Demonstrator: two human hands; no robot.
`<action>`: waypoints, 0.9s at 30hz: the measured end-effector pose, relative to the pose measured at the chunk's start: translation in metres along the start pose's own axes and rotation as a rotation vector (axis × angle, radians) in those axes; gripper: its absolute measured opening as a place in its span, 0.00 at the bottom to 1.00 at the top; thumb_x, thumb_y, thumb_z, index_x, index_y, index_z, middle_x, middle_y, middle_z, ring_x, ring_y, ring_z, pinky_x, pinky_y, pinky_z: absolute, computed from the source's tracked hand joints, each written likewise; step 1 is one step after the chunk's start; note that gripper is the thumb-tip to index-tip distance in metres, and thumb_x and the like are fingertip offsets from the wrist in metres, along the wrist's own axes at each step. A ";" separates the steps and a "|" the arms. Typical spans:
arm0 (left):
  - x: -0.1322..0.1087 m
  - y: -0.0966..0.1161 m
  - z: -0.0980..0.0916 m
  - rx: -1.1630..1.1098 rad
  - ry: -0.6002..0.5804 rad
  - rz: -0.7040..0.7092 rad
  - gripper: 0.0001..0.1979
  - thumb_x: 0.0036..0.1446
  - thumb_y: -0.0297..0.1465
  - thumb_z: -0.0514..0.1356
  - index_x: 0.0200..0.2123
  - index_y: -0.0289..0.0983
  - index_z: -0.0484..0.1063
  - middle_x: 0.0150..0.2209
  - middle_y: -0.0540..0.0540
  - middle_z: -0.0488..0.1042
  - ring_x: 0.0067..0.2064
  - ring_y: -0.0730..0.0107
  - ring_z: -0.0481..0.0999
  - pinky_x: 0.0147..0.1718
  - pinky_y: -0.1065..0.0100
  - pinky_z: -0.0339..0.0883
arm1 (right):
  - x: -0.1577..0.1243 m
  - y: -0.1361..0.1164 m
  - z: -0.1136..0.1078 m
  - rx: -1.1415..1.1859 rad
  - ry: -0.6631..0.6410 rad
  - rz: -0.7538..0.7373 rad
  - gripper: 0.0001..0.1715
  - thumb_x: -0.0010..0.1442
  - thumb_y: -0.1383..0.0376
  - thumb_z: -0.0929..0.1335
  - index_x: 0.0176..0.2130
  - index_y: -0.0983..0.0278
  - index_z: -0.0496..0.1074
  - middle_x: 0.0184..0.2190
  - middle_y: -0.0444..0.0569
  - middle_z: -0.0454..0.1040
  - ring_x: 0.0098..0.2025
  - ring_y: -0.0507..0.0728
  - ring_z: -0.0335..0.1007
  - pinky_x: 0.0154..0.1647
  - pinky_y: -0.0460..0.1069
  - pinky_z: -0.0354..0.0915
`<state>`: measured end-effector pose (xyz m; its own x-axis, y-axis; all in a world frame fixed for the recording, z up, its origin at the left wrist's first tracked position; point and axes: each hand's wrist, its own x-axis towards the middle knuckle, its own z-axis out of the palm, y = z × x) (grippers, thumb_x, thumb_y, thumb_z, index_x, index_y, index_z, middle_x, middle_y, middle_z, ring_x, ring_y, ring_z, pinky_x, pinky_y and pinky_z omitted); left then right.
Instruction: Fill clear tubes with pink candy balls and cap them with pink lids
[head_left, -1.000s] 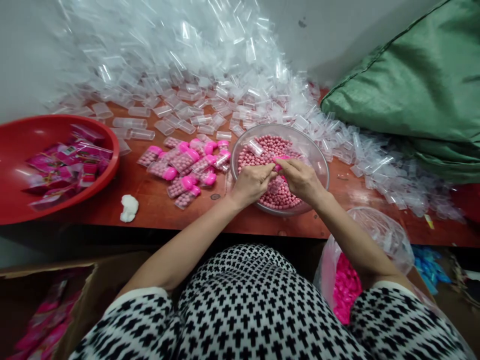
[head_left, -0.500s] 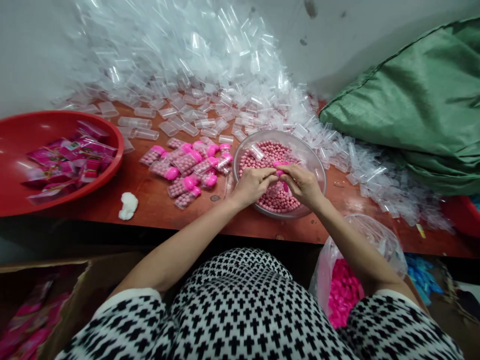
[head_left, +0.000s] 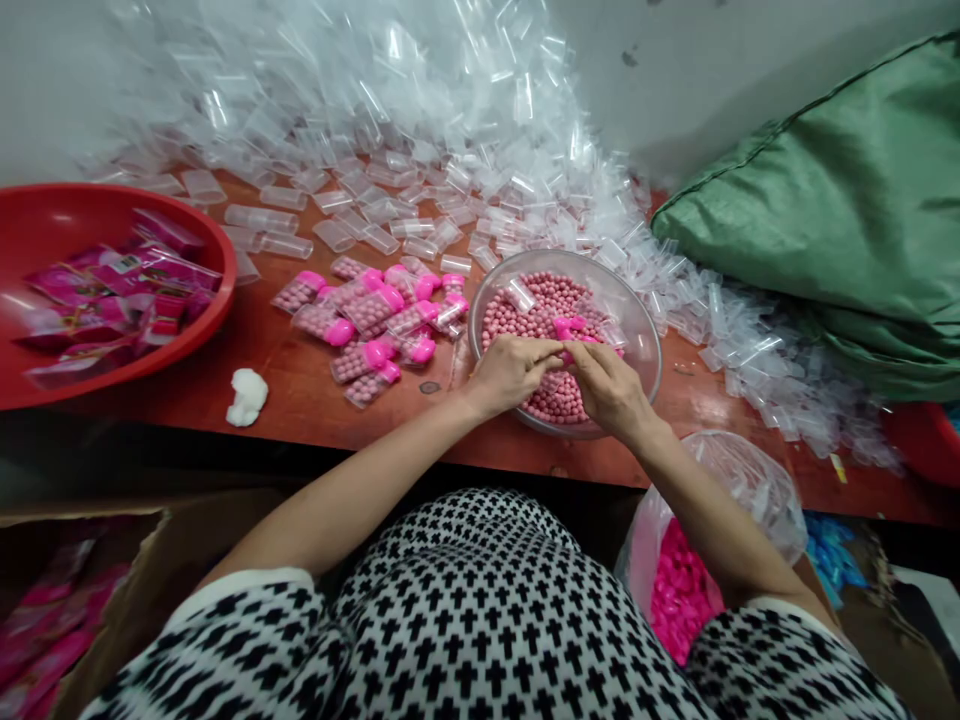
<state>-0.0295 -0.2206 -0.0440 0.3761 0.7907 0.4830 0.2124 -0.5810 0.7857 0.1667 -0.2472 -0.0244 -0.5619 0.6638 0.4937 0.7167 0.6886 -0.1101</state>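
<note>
L hand (head_left: 511, 375): pinching small pink pc (head_left: 568, 356), over bowl (head_left: 645, 350).
R hand (head_left: 611, 388): same pc pinched from other side; mostly hidden, can't tell its shape.
Fingertips (head_left: 555, 348): closer together than 0.5 s ago, less pink showing; prob. same pc is still being worked.
Bag (head_left: 754, 490): pink caps (head_left: 681, 590) inside, beside R forearm (head_left: 716, 525).
Beads (head_left: 555, 400): in bowl, w/ clear tubes (head_left: 519, 293) on top.
Filled tubes (head_left: 373, 310): pink-capped, left of bowl.
Empties (head_left: 450, 180): heaped behind, by wall (head_left: 675, 90).
</note>
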 end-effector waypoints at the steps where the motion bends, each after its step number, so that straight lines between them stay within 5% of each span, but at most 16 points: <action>1: 0.000 0.000 0.000 0.015 -0.006 0.005 0.10 0.60 0.25 0.61 0.41 0.39 0.82 0.39 0.44 0.85 0.38 0.65 0.84 0.40 0.68 0.72 | -0.001 0.001 0.002 -0.007 0.002 0.002 0.23 0.69 0.71 0.60 0.60 0.64 0.71 0.46 0.60 0.80 0.48 0.62 0.77 0.50 0.57 0.74; 6: 0.003 0.002 -0.002 -0.016 0.089 -0.120 0.08 0.60 0.28 0.62 0.35 0.37 0.83 0.33 0.46 0.84 0.32 0.69 0.80 0.36 0.69 0.71 | 0.020 0.009 0.005 0.229 0.012 0.141 0.19 0.69 0.64 0.63 0.54 0.60 0.77 0.44 0.54 0.82 0.47 0.60 0.78 0.51 0.56 0.74; 10: 0.011 0.002 -0.005 -0.408 0.168 -0.245 0.10 0.58 0.32 0.64 0.41 0.37 0.83 0.41 0.45 0.84 0.39 0.66 0.82 0.40 0.68 0.75 | 0.037 0.011 -0.010 0.680 0.053 0.413 0.15 0.63 0.54 0.71 0.47 0.56 0.81 0.44 0.49 0.82 0.46 0.60 0.79 0.53 0.58 0.74; 15: 0.018 -0.006 -0.005 -0.745 0.238 -0.429 0.23 0.49 0.43 0.70 0.44 0.34 0.81 0.39 0.43 0.83 0.37 0.63 0.81 0.32 0.63 0.79 | 0.018 0.013 -0.020 1.169 0.093 0.642 0.26 0.55 0.48 0.75 0.50 0.55 0.78 0.57 0.51 0.77 0.51 0.60 0.77 0.52 0.60 0.76; 21: 0.015 -0.004 -0.003 -0.652 0.171 -0.326 0.18 0.49 0.41 0.71 0.40 0.35 0.83 0.40 0.43 0.84 0.42 0.61 0.82 0.43 0.60 0.78 | 0.009 0.021 -0.017 1.195 0.147 0.705 0.25 0.53 0.43 0.75 0.40 0.57 0.75 0.39 0.47 0.80 0.43 0.59 0.79 0.46 0.58 0.77; 27: 0.012 -0.001 -0.005 -0.413 0.088 -0.171 0.09 0.54 0.32 0.68 0.39 0.38 0.84 0.44 0.42 0.83 0.48 0.62 0.80 0.55 0.59 0.70 | 0.034 0.011 -0.024 1.467 -0.238 0.895 0.30 0.45 0.43 0.77 0.38 0.60 0.75 0.39 0.50 0.81 0.41 0.60 0.78 0.43 0.59 0.78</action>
<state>-0.0295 -0.2096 -0.0374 0.2846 0.8923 0.3503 -0.1193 -0.3297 0.9365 0.1655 -0.2242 0.0118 -0.3730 0.8890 -0.2657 -0.0504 -0.3053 -0.9509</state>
